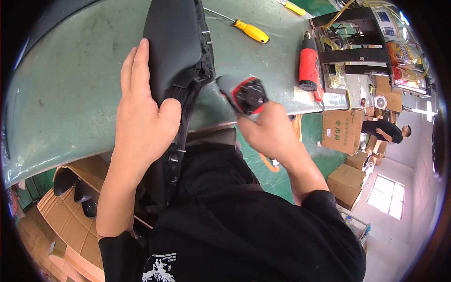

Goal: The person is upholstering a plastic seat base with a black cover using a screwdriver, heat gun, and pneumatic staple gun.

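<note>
A long black padded panel (pixel 174 42) lies partly on the green table and reaches back against my body. Metal studs stick out along its right edge. My left hand (pixel 143 110) holds it, with the fingers stretched along its left side and the thumb bent over it near the dark frame. To the right of the panel, my right hand (pixel 270 129) is closed round a red, grey and black power driver (pixel 248 94). The driver's nose points left toward the panel, apart from the studs, and is slightly blurred. My fingers on its grip are partly hidden.
On the green table (pixel 70 94) lie a yellow-handled screwdriver (pixel 251 31) and a red heat gun (pixel 308 66). A black rack (pixel 352 56) stands at the right. Cardboard boxes (pixel 342 129) sit on the floor, with a person (pixel 385 130) beyond. An open carton (pixel 75 211) holds dark parts at lower left.
</note>
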`<state>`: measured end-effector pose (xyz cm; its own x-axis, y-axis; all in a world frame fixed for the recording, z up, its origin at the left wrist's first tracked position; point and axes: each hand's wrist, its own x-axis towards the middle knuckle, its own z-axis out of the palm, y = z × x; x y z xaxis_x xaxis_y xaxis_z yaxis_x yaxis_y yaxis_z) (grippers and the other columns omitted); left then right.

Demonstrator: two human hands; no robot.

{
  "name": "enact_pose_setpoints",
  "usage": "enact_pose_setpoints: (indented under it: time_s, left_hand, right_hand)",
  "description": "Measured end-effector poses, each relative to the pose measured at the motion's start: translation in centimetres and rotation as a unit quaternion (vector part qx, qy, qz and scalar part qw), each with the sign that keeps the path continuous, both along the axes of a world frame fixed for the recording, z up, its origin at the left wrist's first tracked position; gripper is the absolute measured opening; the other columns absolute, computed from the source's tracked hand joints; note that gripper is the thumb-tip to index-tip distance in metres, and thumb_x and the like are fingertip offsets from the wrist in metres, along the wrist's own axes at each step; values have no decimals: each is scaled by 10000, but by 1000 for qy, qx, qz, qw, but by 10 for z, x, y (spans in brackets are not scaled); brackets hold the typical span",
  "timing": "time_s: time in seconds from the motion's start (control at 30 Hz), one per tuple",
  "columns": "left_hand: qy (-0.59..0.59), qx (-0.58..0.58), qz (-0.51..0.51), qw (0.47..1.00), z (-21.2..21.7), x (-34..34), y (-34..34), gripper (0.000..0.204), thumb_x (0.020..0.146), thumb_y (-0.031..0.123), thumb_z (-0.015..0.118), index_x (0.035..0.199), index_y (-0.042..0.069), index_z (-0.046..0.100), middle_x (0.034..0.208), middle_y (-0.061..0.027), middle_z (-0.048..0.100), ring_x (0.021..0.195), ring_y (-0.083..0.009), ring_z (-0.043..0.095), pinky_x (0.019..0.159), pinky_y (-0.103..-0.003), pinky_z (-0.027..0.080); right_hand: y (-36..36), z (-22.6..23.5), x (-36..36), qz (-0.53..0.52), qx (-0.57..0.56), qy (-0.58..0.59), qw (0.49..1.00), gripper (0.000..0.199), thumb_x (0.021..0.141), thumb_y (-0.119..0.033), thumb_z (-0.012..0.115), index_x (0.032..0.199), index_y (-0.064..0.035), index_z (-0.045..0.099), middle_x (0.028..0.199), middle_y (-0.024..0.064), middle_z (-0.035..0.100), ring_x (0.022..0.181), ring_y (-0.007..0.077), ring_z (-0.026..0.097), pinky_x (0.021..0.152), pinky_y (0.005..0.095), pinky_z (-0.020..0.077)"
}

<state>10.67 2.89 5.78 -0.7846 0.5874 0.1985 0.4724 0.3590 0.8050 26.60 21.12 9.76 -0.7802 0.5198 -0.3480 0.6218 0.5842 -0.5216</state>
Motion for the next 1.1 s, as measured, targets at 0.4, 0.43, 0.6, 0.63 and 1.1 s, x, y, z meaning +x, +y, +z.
enact_pose_setpoints:
  time_s: [0.4,0.43,0.6,0.63,1.1]
  left_hand:
    - [-112,66,-52,990,-15,-18,-15,925,748,-28,470,1658,-26,304,1688,-228,353,1577,-321,333,1286,-374,227]
    - [-166,100,-38,980,-17,-21,-18,936,740,-38,466,1661,-28,297,1692,-217,348,1584,-305,318,1285,-368,223]
    - [-292,109,41,949,-25,-41,-40,898,767,-55,473,1652,-33,326,1653,-180,401,1555,-286,363,1259,-345,264]
    - [-344,134,40,928,-26,-43,-44,826,829,-42,531,1636,-39,352,1624,-171,440,1503,-282,427,1249,-354,285]
    - [-440,112,142,880,-31,-56,-51,531,1025,208,724,1447,-64,554,1362,-162,676,1210,-244,676,1043,-372,539]
  right_hand:
    - [105,-84,10,6,266,-48,963,481,865,-203,752,1256,25,591,1129,253,697,1004,406,732,861,498,599]
    - [104,-83,9,48,289,27,956,487,861,-212,763,1259,17,599,1120,235,693,1020,387,722,864,481,600]
    - [112,-72,21,91,323,244,910,333,845,-203,784,1120,-29,714,1058,149,701,1017,337,702,867,439,599]
    - [124,-69,28,53,324,274,904,276,852,-185,781,1072,-26,732,1082,153,713,1036,350,704,899,443,595]
    - [113,-62,39,48,262,364,893,246,918,9,745,1163,28,727,1318,209,707,1217,362,688,1059,423,519]
